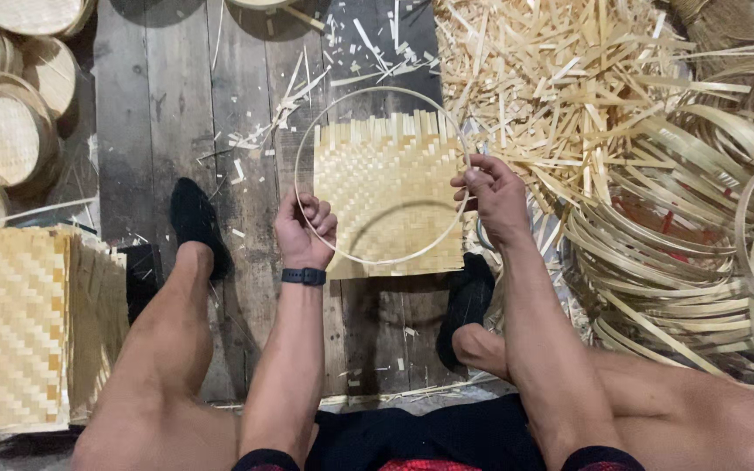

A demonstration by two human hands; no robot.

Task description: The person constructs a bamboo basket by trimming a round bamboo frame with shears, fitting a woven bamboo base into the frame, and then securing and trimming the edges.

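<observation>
A thin round bamboo hoop (pixel 368 93) hangs in the air between both hands, above a square woven bamboo mat (pixel 386 187) lying on the dark wooden floor. My left hand (pixel 305 229) grips the hoop's lower left rim, fingers curled around it, a black band on the wrist. The hoop's right rim is pinched between the fingers of my right hand (pixel 490 194). The mat shows through the ring, and the hoop casts a curved shadow on it.
A stack of woven mats (pixel 10 323) lies at the left. Finished round baskets (pixel 6 131) pile at the upper left. Coiled bamboo hoops (pixel 691 227) heap at the right, with loose bamboo strips (pixel 551 78) behind them. My bare legs and black-socked feet (pixel 195 222) flank the mat.
</observation>
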